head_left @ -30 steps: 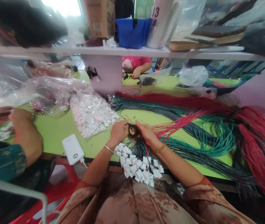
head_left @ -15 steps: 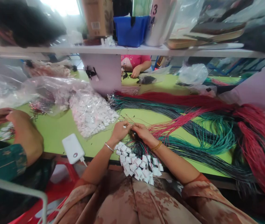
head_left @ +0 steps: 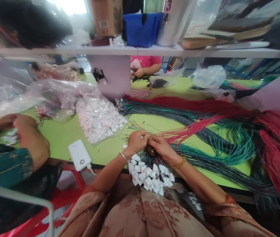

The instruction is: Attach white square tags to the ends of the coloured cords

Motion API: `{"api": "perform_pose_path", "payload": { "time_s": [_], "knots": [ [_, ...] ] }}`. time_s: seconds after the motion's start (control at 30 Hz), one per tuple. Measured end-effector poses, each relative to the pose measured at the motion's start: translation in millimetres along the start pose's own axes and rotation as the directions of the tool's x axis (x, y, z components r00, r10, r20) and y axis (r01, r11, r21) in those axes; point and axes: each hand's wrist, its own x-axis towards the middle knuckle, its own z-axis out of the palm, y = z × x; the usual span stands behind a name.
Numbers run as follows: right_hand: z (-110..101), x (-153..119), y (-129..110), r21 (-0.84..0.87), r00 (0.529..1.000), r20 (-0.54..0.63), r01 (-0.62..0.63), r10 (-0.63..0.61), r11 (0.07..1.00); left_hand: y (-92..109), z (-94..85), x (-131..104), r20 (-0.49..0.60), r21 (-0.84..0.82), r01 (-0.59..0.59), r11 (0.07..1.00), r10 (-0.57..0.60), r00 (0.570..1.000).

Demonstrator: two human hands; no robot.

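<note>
Held the black tape roll [head_left: 151, 150] beneath the fingers of the right hand [head_left: 161, 147], near the white connectors [head_left: 147, 174] at the green table's [head_left: 58, 141] near edge. Pinched the left hand [head_left: 137, 142] narrow beside it, could not tell on what. Had pink wires [head_left: 191, 129] spread rightward.

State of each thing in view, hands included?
Left hand: fingers bent, beside right fingertips; grip unclear
Right hand: fingers bent, holding dark roll
Dark roll: tilted
White connectors: loosely piled at table edge
Clear bag: filled with white pieces, lying down
Power bank: lying flat, cable plugged in
Red wires: bunched lengthwise
Blue bin: upright on shelf
</note>
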Motion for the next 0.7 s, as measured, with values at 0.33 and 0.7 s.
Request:
{"api": "perform_pose_path", "payload": {
  "time_s": [0.33,0.7],
  "knots": [
    [-25.4,-42.9,-0.8,-0.021,0.996,0.069,-0.048,0.05,0.999,25.9,18.7,-16.2,0.111,0.023,-0.072,0.997,0.069,0.991],
    [-57.2,-62.0,-59.2,-0.267,0.97,0.171,0.214,-0.172,0.94,-2.5,13.7,-4.2,0.017,0.074,0.004,0.997,-0.005,1.0]
  ]
}}
